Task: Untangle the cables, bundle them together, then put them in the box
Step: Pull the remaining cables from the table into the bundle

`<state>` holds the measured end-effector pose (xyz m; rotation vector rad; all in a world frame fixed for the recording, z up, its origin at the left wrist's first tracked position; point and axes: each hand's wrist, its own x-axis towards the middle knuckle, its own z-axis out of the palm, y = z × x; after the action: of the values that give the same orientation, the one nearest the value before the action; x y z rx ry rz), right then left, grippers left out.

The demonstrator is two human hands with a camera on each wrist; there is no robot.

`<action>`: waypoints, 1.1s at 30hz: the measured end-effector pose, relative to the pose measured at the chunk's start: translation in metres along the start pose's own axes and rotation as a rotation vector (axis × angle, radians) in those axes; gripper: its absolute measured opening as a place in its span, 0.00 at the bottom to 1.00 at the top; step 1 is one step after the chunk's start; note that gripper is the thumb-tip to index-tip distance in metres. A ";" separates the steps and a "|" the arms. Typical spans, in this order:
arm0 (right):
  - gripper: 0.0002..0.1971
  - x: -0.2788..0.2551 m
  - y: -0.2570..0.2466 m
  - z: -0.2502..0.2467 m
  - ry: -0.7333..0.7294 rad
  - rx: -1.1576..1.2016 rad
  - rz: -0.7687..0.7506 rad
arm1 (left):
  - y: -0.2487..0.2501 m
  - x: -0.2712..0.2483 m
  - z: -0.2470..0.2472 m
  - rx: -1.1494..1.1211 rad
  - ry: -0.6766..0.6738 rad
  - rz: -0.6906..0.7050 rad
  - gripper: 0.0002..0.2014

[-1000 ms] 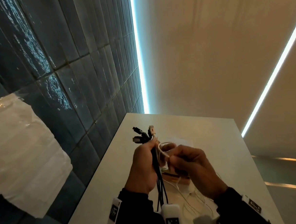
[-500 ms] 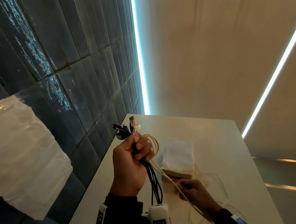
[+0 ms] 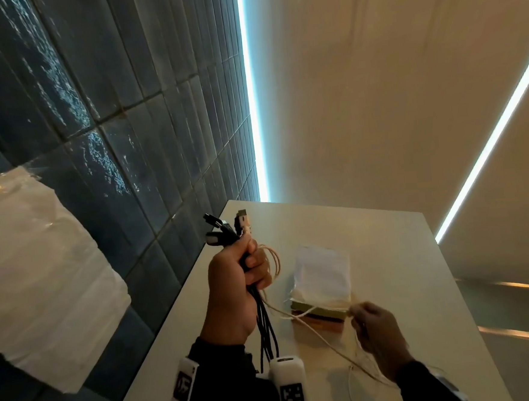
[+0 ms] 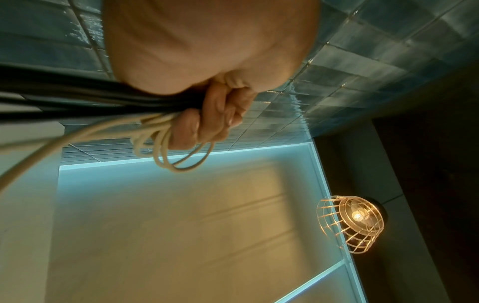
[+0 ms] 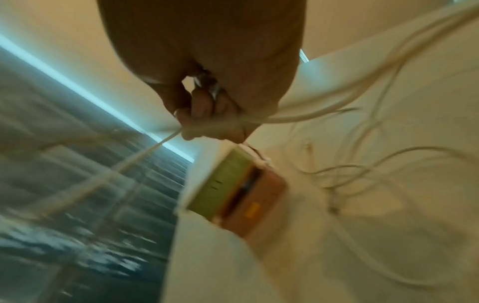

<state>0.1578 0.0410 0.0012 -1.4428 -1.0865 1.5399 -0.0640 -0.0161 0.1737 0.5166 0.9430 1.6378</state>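
My left hand [image 3: 241, 283] is raised above the table and grips a bundle of black cables [image 3: 266, 328], their plugs [image 3: 227, 228] sticking up out of the fist. Small loops of white cable [image 3: 272, 259] hang beside its fingers [image 4: 207, 123]. From there the white cable [image 3: 309, 328] runs down to the right, where my right hand [image 3: 375, 330] pinches it just in front of the box [image 3: 320, 317]. The box [image 5: 233, 184], green and brown with a white lid or paper on top, lies on the table. More thin white cable [image 5: 362, 170] lies loose on the table.
The pale table [image 3: 385, 239] runs along a dark blue tiled wall [image 3: 127, 131] on the left. A plastic-wrapped white bundle [image 3: 36, 272] hangs at the left edge. A caged lamp [image 4: 352, 221] shows in the left wrist view.
The hands, close together a second ago, have come apart. My right hand dropped to the table and has now slid right along the white cable, drawing it out. My left hand stays raised.
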 end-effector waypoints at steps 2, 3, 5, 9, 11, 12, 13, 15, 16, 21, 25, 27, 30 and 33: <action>0.10 -0.009 -0.042 0.008 -0.039 0.191 -0.146 | -0.007 0.003 0.005 0.024 0.034 -0.025 0.15; 0.11 -0.016 -0.063 0.013 -0.095 0.261 -0.221 | -0.011 0.004 0.007 0.032 0.047 -0.044 0.15; 0.14 -0.034 -0.095 0.024 -0.238 0.330 -0.363 | -0.018 0.004 0.014 0.059 0.069 -0.095 0.15; 0.14 -0.064 -0.117 0.043 -0.478 0.207 -0.498 | -0.023 0.000 0.023 0.048 0.046 -0.206 0.16; 0.08 -0.068 -0.110 0.047 -0.540 0.127 -0.484 | -0.022 -0.002 0.025 -0.037 -0.006 -0.234 0.16; 0.06 -0.070 -0.106 0.047 -0.551 0.094 -0.474 | -0.021 -0.003 0.027 -0.091 -0.029 -0.233 0.16; 0.06 -0.069 -0.102 0.046 -0.552 0.079 -0.463 | -0.020 -0.004 0.028 -0.151 -0.047 -0.224 0.16; 0.08 -0.065 -0.097 0.042 -0.532 0.086 -0.418 | -0.017 -0.005 0.029 -0.256 -0.073 -0.191 0.17; 0.10 -0.062 -0.093 0.040 -0.506 0.085 -0.389 | -0.016 -0.005 0.028 -0.279 -0.086 -0.162 0.16; 0.12 -0.030 -0.058 0.018 -0.396 -0.098 -0.312 | -0.007 -0.001 0.015 -0.264 -0.148 -0.005 0.15; 0.14 -0.005 -0.011 0.005 -0.302 -0.218 -0.249 | 0.001 -0.001 0.009 -0.264 -0.161 0.056 0.16; 0.13 0.001 0.007 0.001 -0.277 -0.313 -0.229 | 0.003 -0.001 0.007 -0.229 -0.153 0.077 0.16; 0.13 0.005 0.014 0.000 -0.172 -0.355 -0.169 | -0.001 0.002 0.003 -0.172 -0.102 0.059 0.15; 0.11 0.007 -0.004 0.002 -0.046 -0.196 -0.143 | -0.013 0.005 0.002 -0.100 -0.038 0.005 0.14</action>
<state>0.1554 0.0486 0.0029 -1.4304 -1.3697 1.4030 -0.0562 -0.0104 0.1643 0.4807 0.8284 1.6651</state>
